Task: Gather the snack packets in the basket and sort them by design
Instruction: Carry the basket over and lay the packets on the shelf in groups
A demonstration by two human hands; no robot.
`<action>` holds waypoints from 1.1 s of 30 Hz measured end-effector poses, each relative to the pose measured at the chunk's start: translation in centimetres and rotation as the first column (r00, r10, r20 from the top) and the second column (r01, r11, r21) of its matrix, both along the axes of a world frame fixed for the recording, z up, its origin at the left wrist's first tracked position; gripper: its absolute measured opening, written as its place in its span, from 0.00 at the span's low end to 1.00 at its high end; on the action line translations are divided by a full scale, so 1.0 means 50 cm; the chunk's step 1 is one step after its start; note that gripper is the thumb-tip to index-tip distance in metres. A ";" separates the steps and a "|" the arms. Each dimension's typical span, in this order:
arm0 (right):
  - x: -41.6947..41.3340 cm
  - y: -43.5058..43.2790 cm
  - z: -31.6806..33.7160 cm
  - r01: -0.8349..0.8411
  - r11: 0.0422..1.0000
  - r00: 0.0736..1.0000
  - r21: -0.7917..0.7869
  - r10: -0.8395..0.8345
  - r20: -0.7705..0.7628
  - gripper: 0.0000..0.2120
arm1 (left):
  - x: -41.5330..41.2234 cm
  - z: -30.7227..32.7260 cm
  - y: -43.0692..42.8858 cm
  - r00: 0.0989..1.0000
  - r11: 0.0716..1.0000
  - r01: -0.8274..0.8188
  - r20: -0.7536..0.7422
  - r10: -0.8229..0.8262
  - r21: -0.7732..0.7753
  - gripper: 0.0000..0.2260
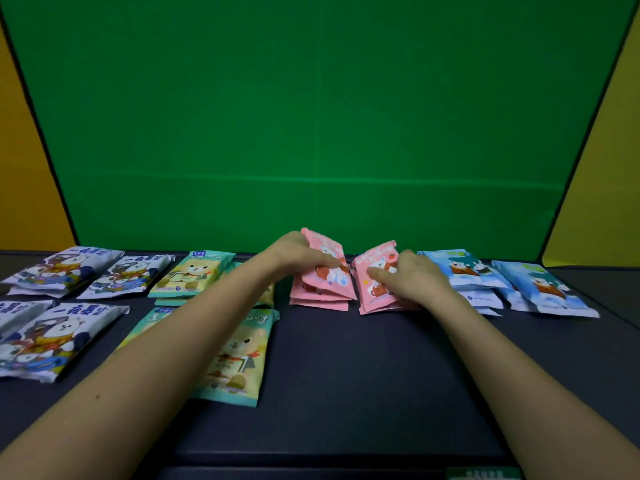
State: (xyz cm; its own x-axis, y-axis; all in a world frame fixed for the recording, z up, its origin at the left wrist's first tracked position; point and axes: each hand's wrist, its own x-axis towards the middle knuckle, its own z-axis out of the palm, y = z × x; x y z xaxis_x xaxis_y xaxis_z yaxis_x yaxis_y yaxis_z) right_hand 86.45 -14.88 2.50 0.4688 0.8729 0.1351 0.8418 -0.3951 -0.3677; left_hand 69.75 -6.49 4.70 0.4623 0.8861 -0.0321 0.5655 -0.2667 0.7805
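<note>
Both bare arms reached forward across the dark worktop (346, 375) to two piles of pink snack packets near its far edge. The left hand (301, 252) was on the left pink pile (325, 289). Its grip was closed on the upper packets, with the fingers curled over their front, and the far end of the top one was tipped up off the pile. The right hand (412, 275) lay on the right pink pile (372, 292), just beside the first. Its fingers were spread fairly straight across the top packet, which was also tilted up at the back. The thumb was hidden, so I could not tell whether that grip held the packet or only pressed on it.

The other packets lay sorted in groups along the worktop. The white-and-blue packets (65, 268) were at the far left in two rows. The green packets (190, 275) with a bear came next, partly under the left forearm. The light blue packets (540, 289) were to the right of the pink piles, with the nearest of them touching the right wrist. A green backdrop (311, 116) stood behind the worktop, with yellow walls (24, 168) on either side of it.
</note>
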 end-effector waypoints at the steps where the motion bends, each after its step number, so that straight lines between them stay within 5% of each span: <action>1: 0.001 -0.004 0.003 -0.015 1.000 1.000 0.008 0.015 0.000 0.22 | -0.001 0.006 -0.009 0.998 1.000 0.007 0.058 -0.007 -0.011 0.09; 7: 0.004 -0.130 0.070 -0.111 0.989 0.989 0.095 0.119 -0.090 0.17 | -0.058 0.034 -0.094 0.984 0.993 0.105 0.149 -0.096 -0.052 0.14; 13: -0.013 -0.228 0.019 -0.165 0.982 0.940 -0.090 0.130 -0.314 0.18 | -0.103 -0.011 -0.188 0.961 0.980 0.171 -0.237 -0.144 0.097 0.20; 20: -0.031 -0.240 0.000 -0.160 0.971 0.983 -0.176 0.140 -0.116 0.33 | -0.087 -0.024 -0.213 0.763 0.839 0.292 -0.641 0.085 0.459 0.26; 25: -0.047 -0.230 -0.005 -0.109 0.957 0.987 -0.270 0.137 0.089 0.32 | -0.084 -0.033 -0.212 0.621 0.778 0.416 -0.772 0.135 0.470 0.29; 29: -0.054 -0.228 0.023 -0.041 0.936 0.951 -0.351 0.144 0.272 0.31 | -0.090 -0.015 -0.198 0.719 0.771 0.354 -0.682 0.138 0.529 0.25; 33: -0.056 -0.185 0.059 -0.111 0.990 0.966 -0.084 0.127 0.226 0.22 | -0.088 0.002 -0.115 0.925 0.813 0.109 -0.358 0.127 0.572 0.16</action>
